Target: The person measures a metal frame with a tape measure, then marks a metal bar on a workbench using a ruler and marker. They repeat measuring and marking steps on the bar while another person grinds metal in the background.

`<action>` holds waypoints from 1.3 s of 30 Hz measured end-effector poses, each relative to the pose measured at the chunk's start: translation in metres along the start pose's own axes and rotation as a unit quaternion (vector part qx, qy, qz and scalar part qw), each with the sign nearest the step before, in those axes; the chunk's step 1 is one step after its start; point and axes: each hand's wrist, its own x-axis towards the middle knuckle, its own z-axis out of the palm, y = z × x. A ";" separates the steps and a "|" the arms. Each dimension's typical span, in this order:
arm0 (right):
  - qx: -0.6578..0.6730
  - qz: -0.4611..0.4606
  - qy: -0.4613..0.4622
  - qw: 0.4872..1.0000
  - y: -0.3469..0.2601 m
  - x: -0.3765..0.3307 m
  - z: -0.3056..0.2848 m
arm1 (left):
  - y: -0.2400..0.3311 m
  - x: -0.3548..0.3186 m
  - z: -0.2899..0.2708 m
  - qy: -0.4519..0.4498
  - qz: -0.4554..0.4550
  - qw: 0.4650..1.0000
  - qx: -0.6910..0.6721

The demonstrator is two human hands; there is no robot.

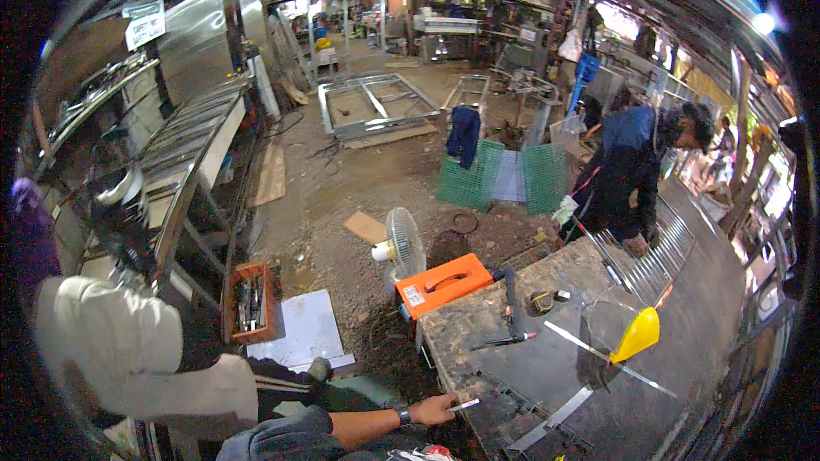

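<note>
My left hand, with a dark watch on its wrist, reaches in from the lower edge. Its fingers are closed on a short, thin whitish piece at the near left edge of the dark worktable. What kind of piece it is, I cannot tell. Beside it on the tabletop are dark metal parts and a flat metal strip. Farther in, a long thin metal bar passes by a face shield with a yellow crown. My right hand is out of view.
An orange portable machine sits at the table's far left corner, near a standing fan. A tape measure lies behind a black-handled tool. One person bends over a metal grille; another sits at left.
</note>
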 end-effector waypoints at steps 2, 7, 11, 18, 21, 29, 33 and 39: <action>-0.003 -0.009 -0.027 1.000 -0.003 0.001 0.005 | -0.003 -0.007 0.001 0.056 0.049 0.997 -0.009; 0.002 -0.027 -0.092 0.995 -0.005 -0.008 0.015 | -0.011 -0.038 0.019 0.102 -0.040 0.994 -0.011; 0.010 -0.046 -0.153 0.987 0.001 -0.019 0.023 | -0.015 -0.083 0.038 0.163 -0.100 0.981 -0.028; 0.026 -0.050 -0.227 0.972 0.013 -0.035 0.034 | -0.015 -0.161 0.062 0.214 -0.227 0.948 -0.062; 0.022 -0.049 -0.246 0.968 0.015 -0.035 0.036 | -0.018 -0.174 0.073 0.241 -0.191 0.950 -0.050; 0.016 -0.016 -0.250 0.968 0.014 -0.025 0.040 | -0.029 -0.167 0.062 0.213 -0.219 0.952 -0.009; 0.009 0.011 -0.235 0.972 0.013 -0.017 0.048 | -0.057 -0.156 0.041 0.186 -0.203 0.961 -0.001; -0.015 0.068 -0.207 0.976 0.015 -0.002 0.083 | -0.131 -0.133 0.008 0.118 -0.179 0.977 0.010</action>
